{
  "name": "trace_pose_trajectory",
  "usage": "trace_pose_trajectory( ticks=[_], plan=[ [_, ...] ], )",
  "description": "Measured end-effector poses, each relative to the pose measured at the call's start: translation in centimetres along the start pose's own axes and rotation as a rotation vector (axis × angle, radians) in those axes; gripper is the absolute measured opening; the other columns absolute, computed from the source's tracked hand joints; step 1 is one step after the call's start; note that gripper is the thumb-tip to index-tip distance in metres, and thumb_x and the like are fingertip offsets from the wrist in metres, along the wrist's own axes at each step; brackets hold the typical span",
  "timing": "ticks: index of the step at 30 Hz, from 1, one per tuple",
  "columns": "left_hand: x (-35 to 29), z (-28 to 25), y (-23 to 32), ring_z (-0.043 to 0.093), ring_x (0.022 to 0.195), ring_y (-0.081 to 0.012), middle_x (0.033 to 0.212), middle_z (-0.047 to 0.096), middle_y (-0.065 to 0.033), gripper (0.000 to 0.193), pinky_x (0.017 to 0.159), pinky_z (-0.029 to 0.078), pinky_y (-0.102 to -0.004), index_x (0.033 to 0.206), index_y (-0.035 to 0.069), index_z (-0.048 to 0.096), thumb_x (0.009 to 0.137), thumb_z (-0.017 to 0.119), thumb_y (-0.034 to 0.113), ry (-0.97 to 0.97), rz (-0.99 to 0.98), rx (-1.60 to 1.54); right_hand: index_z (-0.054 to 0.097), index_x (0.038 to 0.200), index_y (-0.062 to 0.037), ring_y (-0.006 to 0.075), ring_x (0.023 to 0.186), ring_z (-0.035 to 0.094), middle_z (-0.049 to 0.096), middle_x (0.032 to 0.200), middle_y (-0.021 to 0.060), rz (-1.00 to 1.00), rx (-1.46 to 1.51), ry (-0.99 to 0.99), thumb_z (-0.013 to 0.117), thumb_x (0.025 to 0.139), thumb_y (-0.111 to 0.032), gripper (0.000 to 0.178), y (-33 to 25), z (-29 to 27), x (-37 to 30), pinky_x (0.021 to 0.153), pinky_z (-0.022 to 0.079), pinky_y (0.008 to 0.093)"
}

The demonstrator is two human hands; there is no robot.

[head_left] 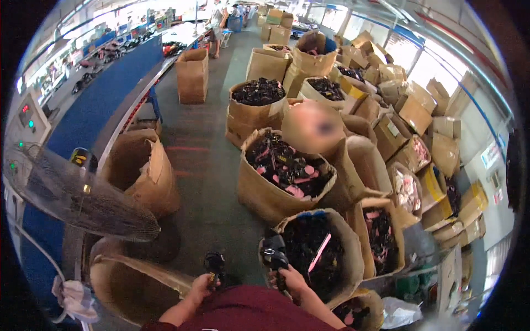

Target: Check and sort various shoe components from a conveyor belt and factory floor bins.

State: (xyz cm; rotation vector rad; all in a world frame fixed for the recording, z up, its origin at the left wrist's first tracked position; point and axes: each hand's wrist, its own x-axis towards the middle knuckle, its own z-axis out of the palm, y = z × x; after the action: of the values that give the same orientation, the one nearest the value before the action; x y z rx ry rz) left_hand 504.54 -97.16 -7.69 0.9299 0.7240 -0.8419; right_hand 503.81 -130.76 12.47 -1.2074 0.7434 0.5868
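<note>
Near the bottom centre, my left hand (202, 288) is closed around a small black item (214, 261) with a rounded, strap-like top; its exact kind is unclear. My right hand (292, 280) grips a larger black item (274, 252) with a light buckle-like detail, perhaps a sandal. That one is held at the left rim of a tall open carton (350, 259), and whether it touches the rim I cannot tell. Inside the carton lie many dark pieces (303, 243) and one long pink strip (320, 252). The fingertips of both hands are partly hidden behind what they hold.
At the lower left stands an open carton (132, 287), with another carton (157, 185) beyond it. A caged fan (83, 198) leans in beside the blue-sided bench (105, 94). Cartons of black and pink pieces (281, 160) line the right side of the aisle (204, 204).
</note>
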Motion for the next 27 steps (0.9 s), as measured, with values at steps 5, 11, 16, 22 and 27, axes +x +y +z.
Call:
trace_pose_trajectory(
  ticks=[5, 11, 16, 22, 27],
  plan=[
    [1.2, 0.3, 6.9, 0.066, 0.069, -0.0207, 0.082, 0.062, -0.0078, 0.015, 0.053, 0.046, -0.0337, 0.102, 0.007, 0.054, 0.092, 0.049, 0.018, 0.191, -0.031, -0.08, 0.043, 0.126, -0.0041, 0.0219, 0.077, 0.063, 0.063, 0.103, 0.013, -0.063, -0.28, -0.052, 0.046, 0.095, -0.016, 0.034, -4.3, 4.2, 7.0, 0.065, 0.053, 0.0359],
    [2.4, -2.4, 10.8, 0.063, 0.065, -0.0215, 0.081, 0.062, -0.0105, 0.016, 0.058, 0.046, -0.0345, 0.101, 0.007, 0.055, 0.092, 0.05, 0.02, 0.298, -0.05, -0.299, 0.044, 0.122, -0.0039, 0.022, 0.074, 0.061, 0.062, 0.098, 0.012, 0.104, -0.16, -0.055, 0.051, 0.093, -0.016, 0.032, -8.3, 8.5, 16.4, 0.062, 0.053, 0.036],
    [4.8, -3.8, 11.2, 0.063, 0.065, -0.0237, 0.078, 0.063, -0.0121, 0.02, 0.056, 0.047, -0.0357, 0.099, 0.004, 0.056, 0.093, 0.046, 0.02, 0.458, -0.055, -0.467, 0.045, 0.119, -0.0034, 0.0217, 0.075, 0.061, 0.062, 0.097, 0.0129, 0.201, -0.208, -0.123, 0.051, 0.094, -0.017, 0.03, -15.3, 12.0, 23.7, 0.062, 0.053, 0.0362],
    [7.3, 1.7, 20.6, 0.064, 0.066, -0.0276, 0.077, 0.062, -0.0146, 0.024, 0.051, 0.05, -0.0385, 0.102, -0.004, 0.054, 0.093, 0.041, 0.014, 0.442, 0.077, -0.383, 0.046, 0.114, -0.0029, 0.0204, 0.076, 0.06, 0.061, 0.097, 0.0125, 0.174, -0.22, -0.248, 0.052, 0.094, -0.018, 0.026, -26.8, 11.7, 31.1, 0.062, 0.053, 0.0345],
    [10.2, 6.1, 30.6, 0.064, 0.068, -0.0309, 0.084, 0.061, -0.02, 0.029, 0.056, 0.054, -0.0418, 0.116, -0.003, 0.047, 0.092, 0.041, 0.012, 0.553, 0.112, -0.52, 0.046, 0.116, -0.0016, 0.0231, 0.078, 0.062, 0.062, 0.099, 0.0122, 0.159, -0.151, -0.194, 0.049, 0.094, -0.017, 0.027, -35.4, 10.1, 36.7, 0.064, 0.054, 0.0395]
  ],
)
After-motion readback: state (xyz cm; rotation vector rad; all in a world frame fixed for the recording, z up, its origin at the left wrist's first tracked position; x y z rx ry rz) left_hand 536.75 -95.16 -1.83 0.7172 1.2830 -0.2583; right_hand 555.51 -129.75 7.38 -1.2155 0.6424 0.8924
